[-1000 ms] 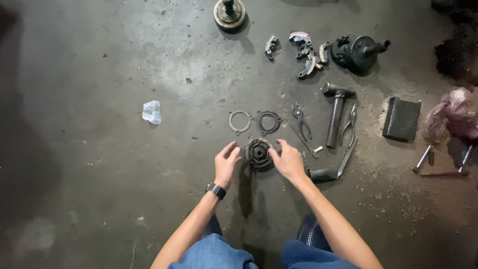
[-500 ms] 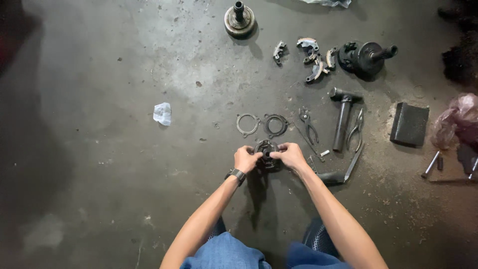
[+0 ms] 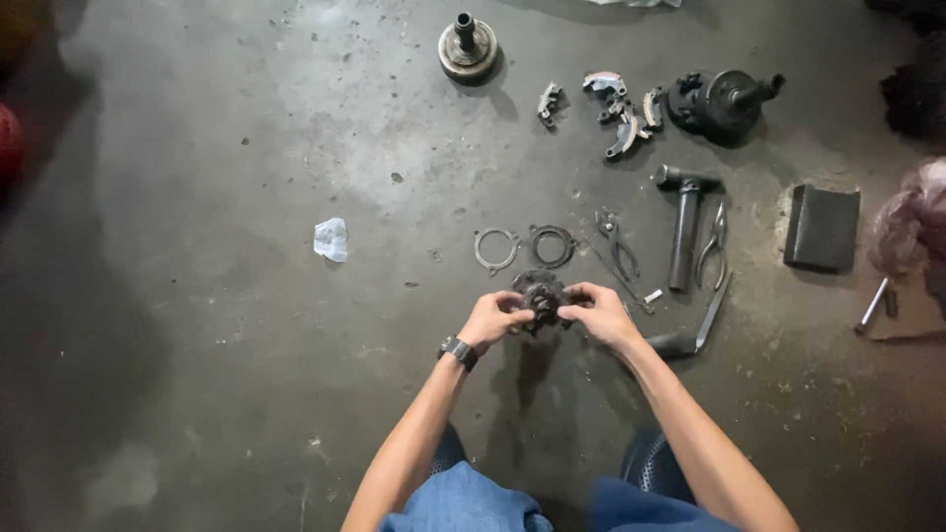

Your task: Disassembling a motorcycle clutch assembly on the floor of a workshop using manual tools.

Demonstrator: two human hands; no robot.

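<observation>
While both hands are closed on it, the round toothed metal part (image 3: 540,296) sits just above the concrete floor (image 3: 197,325), and every position below is referenced to that part.

Well to its left, a crumpled scrap of clear plastic (image 3: 331,239) lies on the floor. The left hand (image 3: 493,318), which carries a dark wristwatch (image 3: 457,352), grips the part's left edge with thumb and fingers curled tight. The part itself is dark, greasy and roughly disc-shaped, with raised lugs around a central hub; finer detail cannot be made out. The right hand (image 3: 599,313) clamps the right edge in the same way, fingers folded over the rim.

Just above the part lie a thin metal ring with tabs (image 3: 495,248) and, beside it, a dark ring (image 3: 552,245). Far above the part stands a round hub with a short shaft (image 3: 467,47).

To the upper right of the part lie circlip pliers (image 3: 619,246), then a hammer (image 3: 685,222) and a second pair of pliers (image 3: 713,246). Further up are curved shoe pieces (image 3: 621,106) and a dark housing with a spindle (image 3: 724,99). Far right of the part lies a flat dark block (image 3: 822,229).
</observation>
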